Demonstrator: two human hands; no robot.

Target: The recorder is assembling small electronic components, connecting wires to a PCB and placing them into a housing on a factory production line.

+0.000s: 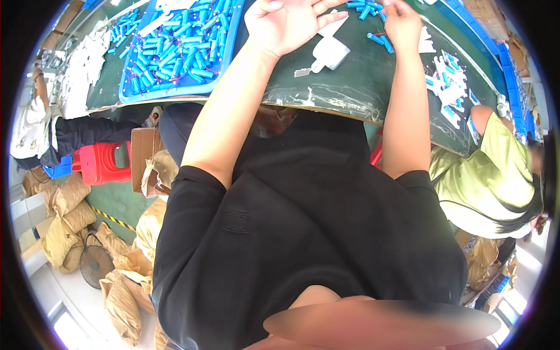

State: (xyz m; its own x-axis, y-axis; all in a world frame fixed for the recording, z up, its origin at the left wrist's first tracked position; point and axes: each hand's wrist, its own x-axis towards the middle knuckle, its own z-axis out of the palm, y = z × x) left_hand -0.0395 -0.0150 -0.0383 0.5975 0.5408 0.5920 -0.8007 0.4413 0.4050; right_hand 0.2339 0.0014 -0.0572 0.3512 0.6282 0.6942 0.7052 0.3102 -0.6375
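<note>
In the head view, the left hand (281, 26) spreads open, palm up, and the right hand (403, 26) curls beside loose blue cylinders (375, 39), well in from the tabletop's (357, 88) near edge (I cannot tell whether it grips one). A cylinder would probably handle best pinched mid-body, ends left free.

From over here, I see both my arms reaching up and away, the left arm (228, 111) leaning to the right and the right arm (407, 111) nearly straight. My left hand (280, 26) shows its palm, with the fingers spread apart. My right hand (403, 26) has bent fingers, but I can't tell how tightly they close.
</note>
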